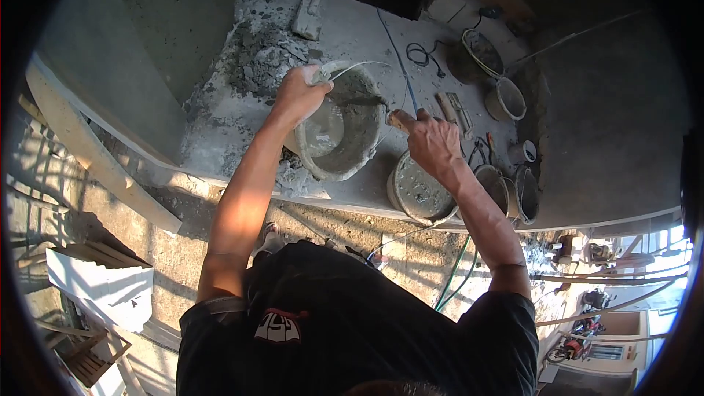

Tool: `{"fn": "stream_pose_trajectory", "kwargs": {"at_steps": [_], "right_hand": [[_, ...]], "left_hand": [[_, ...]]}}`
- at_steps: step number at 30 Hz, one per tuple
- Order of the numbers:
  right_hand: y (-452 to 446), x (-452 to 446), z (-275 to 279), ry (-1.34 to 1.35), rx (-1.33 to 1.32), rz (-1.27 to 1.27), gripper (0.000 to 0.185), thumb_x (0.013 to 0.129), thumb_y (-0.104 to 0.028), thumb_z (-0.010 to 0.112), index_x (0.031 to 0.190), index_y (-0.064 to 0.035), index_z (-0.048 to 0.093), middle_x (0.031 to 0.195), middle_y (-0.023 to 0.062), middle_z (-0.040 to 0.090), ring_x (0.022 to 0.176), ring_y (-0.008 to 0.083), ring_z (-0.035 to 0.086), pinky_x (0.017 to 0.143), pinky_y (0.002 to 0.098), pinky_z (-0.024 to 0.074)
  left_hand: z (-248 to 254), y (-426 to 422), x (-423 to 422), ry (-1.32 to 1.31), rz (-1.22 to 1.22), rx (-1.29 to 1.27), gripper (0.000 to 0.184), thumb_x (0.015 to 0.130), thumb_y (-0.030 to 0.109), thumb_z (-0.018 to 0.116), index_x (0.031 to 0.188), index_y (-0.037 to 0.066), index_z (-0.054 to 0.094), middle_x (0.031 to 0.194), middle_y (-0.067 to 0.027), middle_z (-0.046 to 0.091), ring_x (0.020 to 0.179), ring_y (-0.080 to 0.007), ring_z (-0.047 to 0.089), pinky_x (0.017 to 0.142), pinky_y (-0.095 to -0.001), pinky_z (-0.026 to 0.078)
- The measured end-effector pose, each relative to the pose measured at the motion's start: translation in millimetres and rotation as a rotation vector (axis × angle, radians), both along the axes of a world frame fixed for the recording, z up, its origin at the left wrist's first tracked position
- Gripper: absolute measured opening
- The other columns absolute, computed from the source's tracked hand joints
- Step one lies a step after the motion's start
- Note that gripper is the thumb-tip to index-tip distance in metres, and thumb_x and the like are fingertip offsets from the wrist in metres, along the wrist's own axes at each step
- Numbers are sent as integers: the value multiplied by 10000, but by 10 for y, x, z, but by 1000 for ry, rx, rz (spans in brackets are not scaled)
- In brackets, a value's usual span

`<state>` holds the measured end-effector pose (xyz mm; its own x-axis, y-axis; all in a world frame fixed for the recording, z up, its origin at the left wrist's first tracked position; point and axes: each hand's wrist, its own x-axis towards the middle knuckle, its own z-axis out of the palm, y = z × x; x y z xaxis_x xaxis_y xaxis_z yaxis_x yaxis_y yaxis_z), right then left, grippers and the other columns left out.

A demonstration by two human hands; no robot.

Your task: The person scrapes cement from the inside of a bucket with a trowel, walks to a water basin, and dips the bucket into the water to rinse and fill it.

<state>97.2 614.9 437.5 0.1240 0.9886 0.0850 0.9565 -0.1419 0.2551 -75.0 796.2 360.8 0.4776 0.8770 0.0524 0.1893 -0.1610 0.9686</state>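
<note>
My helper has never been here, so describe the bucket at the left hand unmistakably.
Find the pale grey ledge. On it, the left hand is at the rim of a round bucket. It looks the widest bucket there, with a watery grey pool inside.

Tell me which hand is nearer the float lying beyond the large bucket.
Left. The left hand is at the rim of the large bucket, closer in than the float; the right hand is farther off, to the bucket's right.
</note>
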Motion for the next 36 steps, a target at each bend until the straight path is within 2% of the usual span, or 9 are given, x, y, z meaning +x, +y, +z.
{"fn": "stream_pose_trajectory", "kwargs": {"at_steps": [3,11,12,17,21,26,27,30,36], "right_hand": [[74,-42,-61,7,-51,19,475,781,-21,501,1217,-200,559,958,159,598,743,314,655,601,399,519],[222,-113,-449,31,-81,-20,438,782,-40,500,1214,-111,534,975,210,608,767,347,650,628,437,506],[203,-151,-467,48,-86,-6,438,771,-45,502,1203,-106,544,908,204,628,747,356,652,623,446,501],[175,-336,-418,130,-161,31,315,696,-105,604,998,-167,671,794,190,662,773,363,651,686,452,515],[183,-492,-386,331,-155,176,283,670,-105,594,941,-84,673,818,228,636,828,398,624,706,471,500],[253,-545,-291,764,-360,72,275,646,-125,579,876,17,630,636,206,519,551,227,519,578,374,429],[251,-598,-250,863,-333,47,291,642,-117,567,891,23,617,615,135,439,573,155,387,542,326,376],[248,-568,-275,1028,-258,47,307,643,-111,556,909,31,616,614,128,415,587,146,397,537,320,368],[229,-637,-310,548,-317,269,363,632,-116,555,970,-34,660,820,240,630,758,426,599,695,433,456]], "left_hand": [[80,-99,-41,7,-3,-19,382,784,157,636,1131,2,605,994,-203,655,944,-293,632,834,-353,464],[-200,-114,58,-254,73,61,303,778,143,626,1033,-22,625,898,-206,662,857,-293,651,773,-354,480],[-309,-89,80,-156,129,137,309,818,91,612,1110,-10,605,896,-113,674,777,-133,609,716,-292,479],[-351,-189,72,-280,227,263,352,775,111,619,1095,-32,596,959,-216,647,918,-307,632,817,-358,467],[-497,-229,55,-214,267,228,391,769,142,635,1116,-33,588,1034,-238,621,990,-354,593,873,-387,446],[-573,-265,-138,-263,317,225,373,774,117,624,1110,-39,583,1022,-229,625,963,-338,603,844,-375,458],[-532,-301,-210,-273,306,192,373,776,114,621,1113,-40,582,1013,-227,627,948,-329,607,833,-371,460],[-618,-281,-227,-271,388,239,376,784,118,617,1120,-45,577,1009,-224,628,946,-320,610,828,-363,463],[-507,-335,-390,-268,408,217,407,793,79,589,1175,-53,543,1061,-217,618,974,-268,613,853,-329,465]]}}
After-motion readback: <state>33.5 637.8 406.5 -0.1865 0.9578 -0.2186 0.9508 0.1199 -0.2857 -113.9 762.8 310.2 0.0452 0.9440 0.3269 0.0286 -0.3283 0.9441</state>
